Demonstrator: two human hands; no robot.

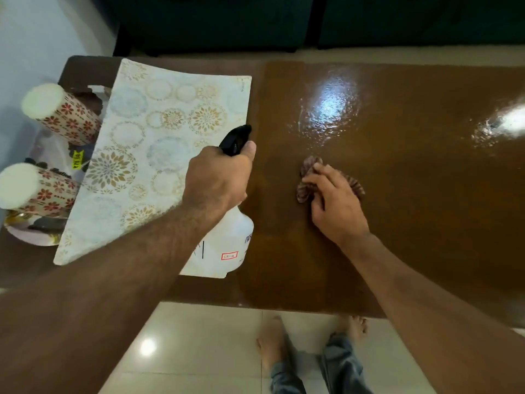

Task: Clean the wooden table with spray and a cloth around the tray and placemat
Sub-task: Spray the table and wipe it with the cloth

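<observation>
A glossy brown wooden table [397, 223] fills the middle of the view. My left hand [218, 177] grips a white spray bottle [227, 245] by its black trigger head, nozzle pointing up and right, above the edge of a cream placemat [159, 132] printed with gold and blue circles. My right hand [335, 203] presses a crumpled brown striped cloth [305, 180] flat onto the table right of the placemat. A tray [25, 234] sits at the far left, partly under the placemat.
Two floral-patterned cylinders with white tops [56, 112] [34, 189] stand on the tray at the left. A dark sofa [284, 21] runs along the table's far side. Pale floor tiles [199, 351] and my bare feet [272, 345] lie below the near edge.
</observation>
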